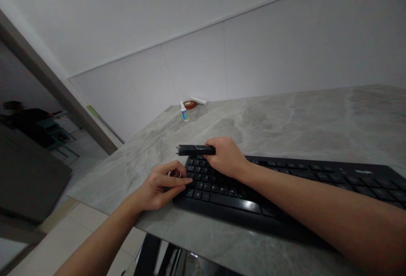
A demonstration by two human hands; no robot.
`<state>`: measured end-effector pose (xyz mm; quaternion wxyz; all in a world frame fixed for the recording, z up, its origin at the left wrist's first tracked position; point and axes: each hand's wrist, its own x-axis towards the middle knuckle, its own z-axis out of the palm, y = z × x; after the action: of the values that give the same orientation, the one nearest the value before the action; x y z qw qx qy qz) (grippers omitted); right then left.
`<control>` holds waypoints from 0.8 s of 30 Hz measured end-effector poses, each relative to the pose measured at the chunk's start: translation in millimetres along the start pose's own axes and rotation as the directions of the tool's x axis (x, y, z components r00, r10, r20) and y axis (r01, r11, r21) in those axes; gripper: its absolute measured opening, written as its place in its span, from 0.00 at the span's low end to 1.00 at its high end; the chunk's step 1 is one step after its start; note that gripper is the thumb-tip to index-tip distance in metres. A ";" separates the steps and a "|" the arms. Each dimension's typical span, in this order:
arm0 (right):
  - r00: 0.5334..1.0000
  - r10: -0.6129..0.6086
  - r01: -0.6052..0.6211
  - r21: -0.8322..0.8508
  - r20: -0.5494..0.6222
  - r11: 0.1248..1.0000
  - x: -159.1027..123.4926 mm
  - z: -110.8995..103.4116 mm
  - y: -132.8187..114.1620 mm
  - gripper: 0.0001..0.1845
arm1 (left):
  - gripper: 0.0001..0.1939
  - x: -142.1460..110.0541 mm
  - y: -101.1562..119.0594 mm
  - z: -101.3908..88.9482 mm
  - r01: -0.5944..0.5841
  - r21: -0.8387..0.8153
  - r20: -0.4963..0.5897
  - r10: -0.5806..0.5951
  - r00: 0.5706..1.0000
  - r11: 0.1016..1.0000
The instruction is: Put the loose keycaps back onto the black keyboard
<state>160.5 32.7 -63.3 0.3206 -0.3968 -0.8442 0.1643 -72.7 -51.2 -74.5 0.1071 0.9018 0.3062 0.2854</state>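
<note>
A black keyboard [222,214] lies on the grey marbled tabletop, partly hidden under my right forearm. My right hand [226,154] is closed around a slim black tool [192,150] with small metal prongs at its left end, held just above the upper left keys. My left hand [163,185] rests at the left edge of the keyboard. Its thumb and index finger come together over the leftmost keys; whether a key or something small is between them cannot be made out.
Near the wall stand a small white bottle with a blue label [185,114], a reddish-brown round object [189,105] and a white strip [199,100]. An open drawer [177,263] with assorted items is below the table's front edge. A person [28,121] is at the far left.
</note>
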 end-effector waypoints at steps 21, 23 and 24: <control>0.998 -0.062 0.063 -0.020 0.028 0.998 -0.1 -2.0 -0.3 0.08 | 0.12 3.1 3.8 -6.6 0.039 -0.070 0.028 -0.037 0.999 0.997; 0.998 -0.065 0.065 -0.020 0.024 0.998 -0.1 -2.2 -0.2 0.08 | 0.13 2.6 2.5 -5.5 0.026 -0.055 0.017 -0.025 1.000 0.998; 0.998 -0.066 0.067 -0.019 0.023 0.998 -0.1 -2.3 -0.2 0.08 | 0.14 2.2 1.9 -5.1 0.020 -0.048 0.010 -0.020 1.000 0.999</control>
<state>162.0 32.6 -61.6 0.3126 -0.3698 -0.8621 0.1496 -73.3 -51.2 -68.7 0.1330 0.8972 0.3079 0.2874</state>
